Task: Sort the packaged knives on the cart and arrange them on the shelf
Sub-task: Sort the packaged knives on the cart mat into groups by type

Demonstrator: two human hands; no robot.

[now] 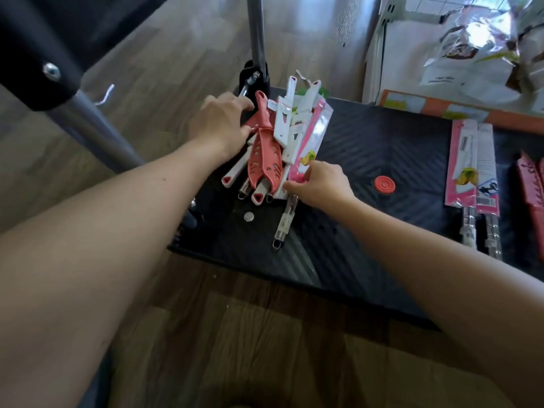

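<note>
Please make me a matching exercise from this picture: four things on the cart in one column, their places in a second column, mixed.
1 red disc
2 coral knife
3 two pink packs
4 silver disc

A side by side, cart's right end
B in the pile, beside the left hand
C near the pile's handles
D alone, right of the right hand

Pairs: 1-D, 2-B, 3-A, 4-C

Bare cart deck (pixel 382 148) lies open between the knife pile (pixel 265 160) and the pink packs (pixel 462 160), with a red disc (pixel 384 184) on it. The handle post (pixel 256 33) crowds the pile's far-left side, perhaps touching it.
</note>
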